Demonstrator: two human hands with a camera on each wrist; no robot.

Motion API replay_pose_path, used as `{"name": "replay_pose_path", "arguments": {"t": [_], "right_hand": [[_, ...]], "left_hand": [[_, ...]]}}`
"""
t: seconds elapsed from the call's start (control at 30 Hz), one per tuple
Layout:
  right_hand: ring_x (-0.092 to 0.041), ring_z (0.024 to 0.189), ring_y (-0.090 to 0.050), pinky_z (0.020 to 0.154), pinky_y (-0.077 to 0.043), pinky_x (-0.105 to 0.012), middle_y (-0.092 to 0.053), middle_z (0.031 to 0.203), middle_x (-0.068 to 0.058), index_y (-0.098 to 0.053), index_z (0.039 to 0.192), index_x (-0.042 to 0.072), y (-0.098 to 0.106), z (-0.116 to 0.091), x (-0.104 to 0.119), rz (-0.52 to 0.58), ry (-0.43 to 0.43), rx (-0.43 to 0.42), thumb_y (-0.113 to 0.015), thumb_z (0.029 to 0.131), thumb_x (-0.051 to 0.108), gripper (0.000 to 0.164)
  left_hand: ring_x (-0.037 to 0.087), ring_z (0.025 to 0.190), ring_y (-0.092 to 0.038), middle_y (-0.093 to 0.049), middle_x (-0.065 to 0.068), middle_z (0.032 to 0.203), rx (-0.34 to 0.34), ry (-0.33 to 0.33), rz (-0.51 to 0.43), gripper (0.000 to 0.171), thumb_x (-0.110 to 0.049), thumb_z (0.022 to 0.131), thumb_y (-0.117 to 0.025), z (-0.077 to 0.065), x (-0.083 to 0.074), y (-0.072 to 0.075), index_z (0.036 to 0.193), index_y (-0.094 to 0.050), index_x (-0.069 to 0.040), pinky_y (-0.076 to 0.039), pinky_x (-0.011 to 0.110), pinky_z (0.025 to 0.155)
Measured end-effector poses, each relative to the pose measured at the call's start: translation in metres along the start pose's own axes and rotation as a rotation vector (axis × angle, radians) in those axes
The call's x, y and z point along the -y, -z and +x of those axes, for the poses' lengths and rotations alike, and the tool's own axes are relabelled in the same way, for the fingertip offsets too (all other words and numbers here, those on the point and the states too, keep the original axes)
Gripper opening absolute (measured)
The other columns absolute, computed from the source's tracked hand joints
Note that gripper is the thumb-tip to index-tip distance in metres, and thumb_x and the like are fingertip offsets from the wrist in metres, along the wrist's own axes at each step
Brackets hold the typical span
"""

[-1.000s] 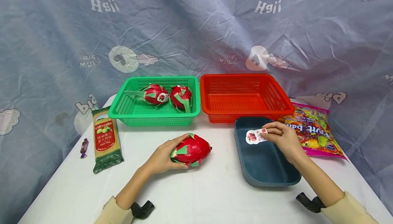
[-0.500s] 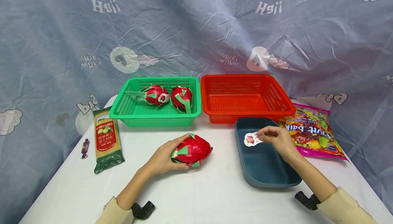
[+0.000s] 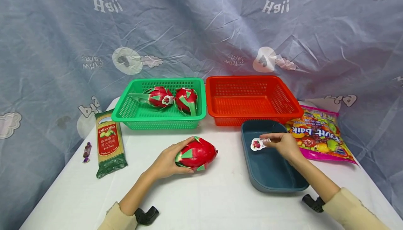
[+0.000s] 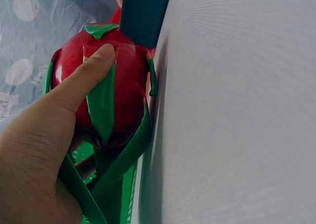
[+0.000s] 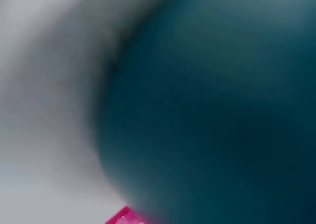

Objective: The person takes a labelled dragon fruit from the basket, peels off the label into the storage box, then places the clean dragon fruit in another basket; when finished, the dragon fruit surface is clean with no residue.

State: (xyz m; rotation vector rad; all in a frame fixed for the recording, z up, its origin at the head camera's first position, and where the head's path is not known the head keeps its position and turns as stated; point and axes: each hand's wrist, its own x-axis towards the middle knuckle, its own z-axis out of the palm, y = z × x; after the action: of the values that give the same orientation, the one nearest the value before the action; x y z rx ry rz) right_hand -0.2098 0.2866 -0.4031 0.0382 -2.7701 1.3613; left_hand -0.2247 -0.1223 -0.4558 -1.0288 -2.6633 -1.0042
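Observation:
My left hand point(image 3: 168, 160) grips a red dragon fruit point(image 3: 199, 153) with green scales, low over the white table. In the left wrist view its thumb lies along the skin of the dragon fruit point(image 4: 131, 81). Over the dark blue tub point(image 3: 274, 186), my right hand point(image 3: 284, 147) pinches a small white sticker point(image 3: 256, 144) with a dragon fruit picture. The right wrist view is filled by the blurred tub wall point(image 5: 212, 120), and the hand is hidden there.
A green basket point(image 3: 158, 124) at the back holds two dragon fruits, one with a sticker. Beside it stands a red basket point(image 3: 252, 105). A spaghetti pack point(image 3: 109, 142) and a wrapped candy point(image 3: 86, 152) lie left; a candy bag point(image 3: 321, 135) lies right.
My right hand has moved slightly left and down over the tub with the sticker. The left hand and its dragon fruit have stayed in place.

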Motion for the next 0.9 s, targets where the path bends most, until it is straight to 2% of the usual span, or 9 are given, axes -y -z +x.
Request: {"name": "replay_pose_path", "arguments": {"t": [0.23,0.47,0.7,0.9], "right_hand": [[-0.025,0.085,-0.058,0.060,-0.045,-0.025,-0.067,0.100,-0.017,-0.072,0.102,0.005,-0.014,0.004,-0.010,-0.159,0.002,-0.029,-0.072,0.079,0.008,0.023],[-0.022,0.077,-0.054,0.061,-0.041,-0.030,-0.068,0.094,-0.013,-0.074,0.095,0.008,-0.025,0.006,-0.020,-0.272,0.041,-0.054,-0.077,0.075,0.012,0.021],[-0.025,0.079,-0.053,0.066,-0.042,-0.035,-0.068,0.091,-0.012,-0.074,0.092,0.008,-0.031,0.007,-0.024,-0.297,0.079,-0.073,-0.079,0.073,0.020,0.024],[-0.024,0.074,-0.049,0.061,-0.037,-0.032,-0.067,0.089,-0.013,-0.073,0.089,0.008,-0.033,0.009,-0.028,-0.317,0.078,-0.083,-0.080,0.072,0.020,0.022]], "left_hand": [[0.011,0.120,-0.041,-0.035,-0.020,0.140,0.005,0.008,0.000,0.100,-0.052,0.062,-0.080,0.000,0.000,0.000,0.144,-0.022,-0.044,-0.045,0.041,0.089],[0.011,0.120,-0.042,-0.035,-0.021,0.140,0.003,0.010,0.000,0.099,-0.055,0.062,-0.078,0.000,-0.002,0.001,0.144,-0.022,-0.044,-0.045,0.041,0.088],[0.012,0.119,-0.044,-0.038,-0.016,0.139,-0.009,0.002,0.003,0.100,-0.052,0.062,-0.080,0.000,-0.002,0.000,0.144,-0.023,-0.043,-0.046,0.042,0.088],[0.011,0.119,-0.043,-0.038,-0.018,0.140,0.002,0.015,-0.001,0.101,-0.050,0.062,-0.081,0.000,-0.002,0.000,0.144,-0.022,-0.044,-0.046,0.041,0.088]]}}
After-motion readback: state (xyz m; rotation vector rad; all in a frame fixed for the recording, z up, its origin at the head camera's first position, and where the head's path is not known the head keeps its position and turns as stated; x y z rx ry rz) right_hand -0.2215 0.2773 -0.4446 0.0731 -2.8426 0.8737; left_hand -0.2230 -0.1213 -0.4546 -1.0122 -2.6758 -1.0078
